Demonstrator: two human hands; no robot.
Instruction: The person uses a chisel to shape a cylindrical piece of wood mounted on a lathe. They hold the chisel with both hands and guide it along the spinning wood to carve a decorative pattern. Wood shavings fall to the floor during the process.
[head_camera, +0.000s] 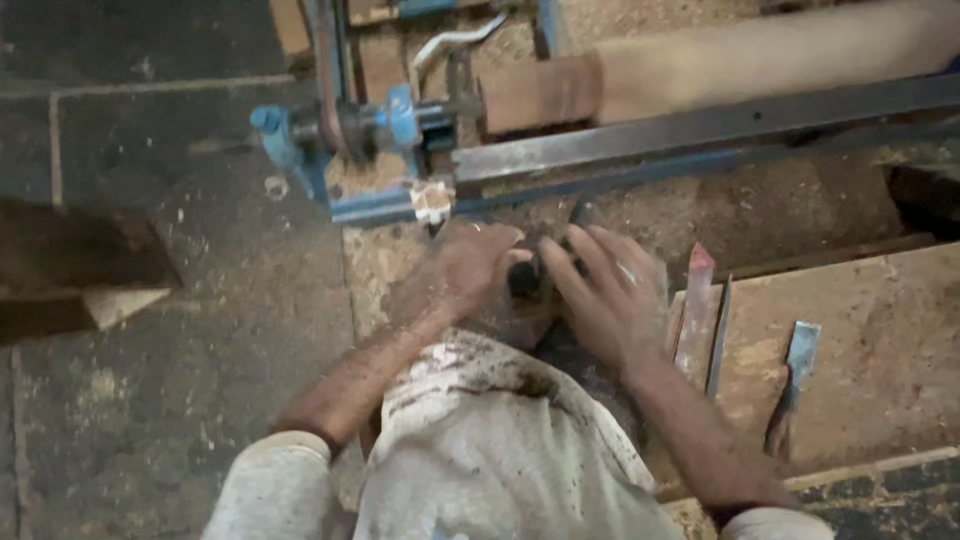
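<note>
Between hands: dark tool (527, 278), gripped by left hand (468, 268) and right hand (600, 290).
Beyond hands: spinning wood (700, 70), partly rounded.
Right of hands: chisels (700, 310), unused.

Left hand (465, 268) and right hand (600, 295) close around a small dark object (527, 280) below the blue lathe frame (400, 150). Wooden workpiece (720, 70) mounted above. Chisels (700, 310) lie on the sawdust-covered board (860, 330) at right.
</note>
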